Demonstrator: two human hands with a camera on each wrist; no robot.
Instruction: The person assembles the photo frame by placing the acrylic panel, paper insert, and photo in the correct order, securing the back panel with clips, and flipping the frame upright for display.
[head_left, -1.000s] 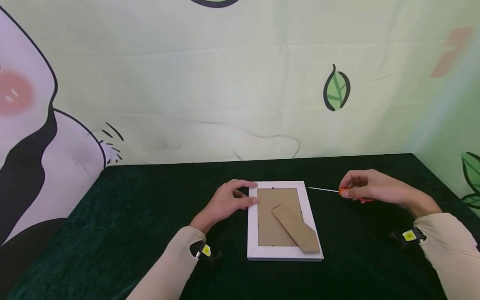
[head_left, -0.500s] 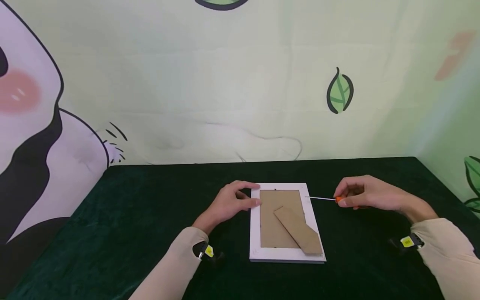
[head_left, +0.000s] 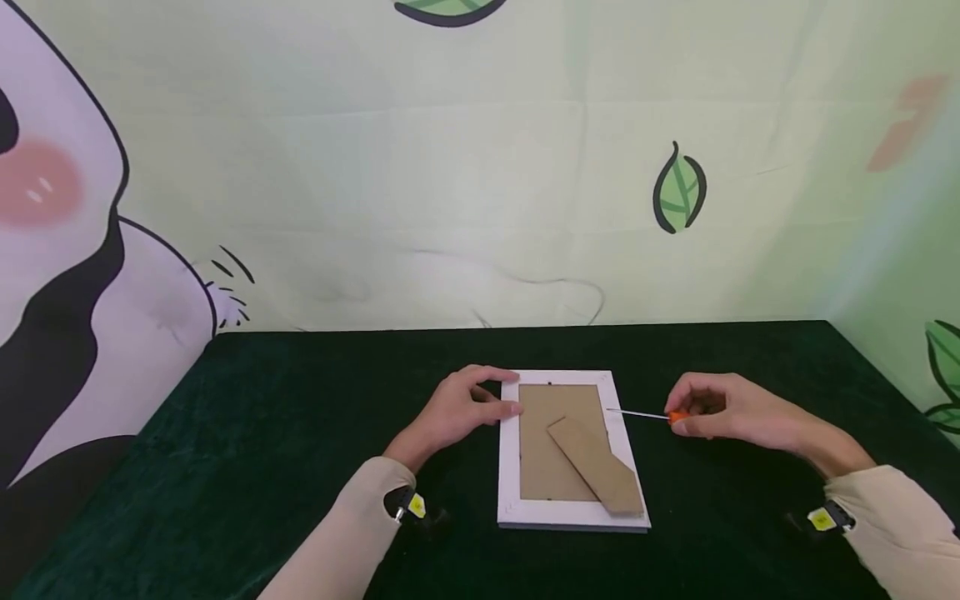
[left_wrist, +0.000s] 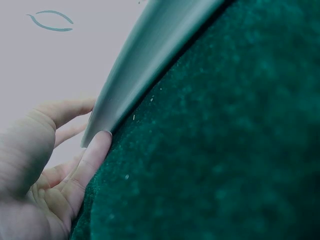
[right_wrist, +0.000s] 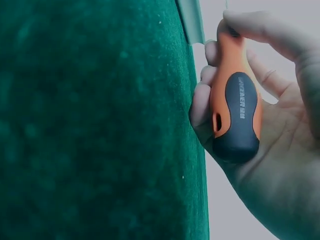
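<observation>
A white rectangular picture frame (head_left: 573, 450) lies face-down between my hands. My left hand (head_left: 457, 410) grips its left edge; my right hand (head_left: 731, 412) clasps an orange-handled screwdriver (head_left: 651, 414), tip at its right edge.

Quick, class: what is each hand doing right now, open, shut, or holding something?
Left hand: grips the picture frame at its left edge.
Right hand: holds the screwdriver.
</observation>
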